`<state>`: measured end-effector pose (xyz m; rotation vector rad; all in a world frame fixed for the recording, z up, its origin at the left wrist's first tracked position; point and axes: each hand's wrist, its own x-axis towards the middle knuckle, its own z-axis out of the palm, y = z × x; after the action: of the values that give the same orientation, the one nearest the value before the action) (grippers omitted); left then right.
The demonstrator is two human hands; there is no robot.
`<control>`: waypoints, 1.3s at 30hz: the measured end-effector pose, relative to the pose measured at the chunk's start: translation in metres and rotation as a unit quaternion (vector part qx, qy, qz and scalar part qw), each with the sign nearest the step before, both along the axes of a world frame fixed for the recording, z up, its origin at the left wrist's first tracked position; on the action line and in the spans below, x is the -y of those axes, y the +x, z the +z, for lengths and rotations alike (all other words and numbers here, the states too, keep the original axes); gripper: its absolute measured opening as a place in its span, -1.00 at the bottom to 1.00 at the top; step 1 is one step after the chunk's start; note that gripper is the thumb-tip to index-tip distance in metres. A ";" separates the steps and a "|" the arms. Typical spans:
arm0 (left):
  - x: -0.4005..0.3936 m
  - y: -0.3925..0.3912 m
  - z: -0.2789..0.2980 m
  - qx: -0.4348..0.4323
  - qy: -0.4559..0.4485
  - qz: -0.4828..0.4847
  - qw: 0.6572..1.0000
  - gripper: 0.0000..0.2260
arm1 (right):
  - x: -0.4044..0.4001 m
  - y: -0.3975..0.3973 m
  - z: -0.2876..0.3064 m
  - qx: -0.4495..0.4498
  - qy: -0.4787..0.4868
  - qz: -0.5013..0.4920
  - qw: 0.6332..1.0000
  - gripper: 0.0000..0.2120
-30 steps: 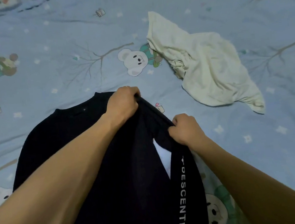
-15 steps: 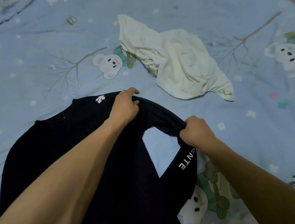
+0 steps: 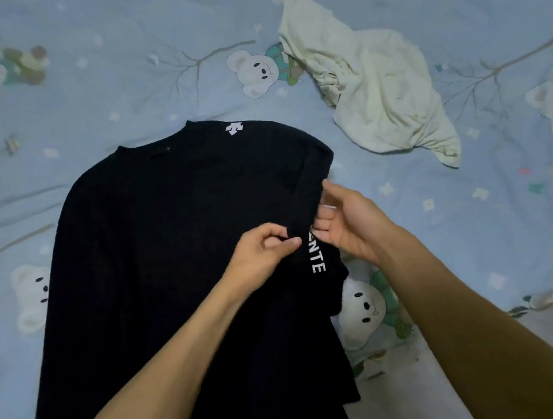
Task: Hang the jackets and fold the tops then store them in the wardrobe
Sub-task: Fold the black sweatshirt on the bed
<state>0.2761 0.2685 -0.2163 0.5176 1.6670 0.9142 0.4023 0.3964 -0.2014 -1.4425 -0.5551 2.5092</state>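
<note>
The black long-sleeved top point(image 3: 156, 257) with white lettering now lies flatter on the light blue bear-print bed sheet point(image 3: 80, 76); its right sleeve, lifted in a loop half a second ago, has come down along the body's right edge. The left hand point(image 3: 263, 255) has moved from the shoulder to the sleeve and pinches it beside the letters. The right hand point(image 3: 349, 221) has loosened, fingers relaxed and touching the sleeve's edge. The crumpled cream top point(image 3: 382, 94) lies apart, further up the bed.
</note>
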 end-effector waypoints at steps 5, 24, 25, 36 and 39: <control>0.037 -0.038 0.029 0.165 0.073 0.198 0.963 -0.94 | 0.031 -0.016 0.002 0.117 0.142 0.099 0.978 -0.70; 0.210 -0.131 -0.054 -0.102 -0.145 0.134 0.975 -0.91 | 0.153 -0.060 -0.059 0.318 0.357 0.326 0.816 -0.94; 0.212 -0.134 -0.054 -0.152 -0.172 0.086 0.970 -0.90 | 0.153 -0.061 -0.058 0.325 0.367 0.327 0.808 -0.96; 0.062 -0.160 -0.056 -0.269 -0.073 -0.053 0.959 -0.64 | 0.086 -0.075 -0.055 0.387 0.554 0.299 0.674 -0.67; -0.009 -0.162 -0.063 -0.271 -0.069 -0.084 0.957 -0.52 | 0.054 -0.079 -0.067 0.417 0.565 0.352 0.619 -0.60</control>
<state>0.1142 0.2774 -0.2789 0.8529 2.1198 0.5480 0.3237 0.3425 -0.2680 -1.7228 -2.6037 0.8064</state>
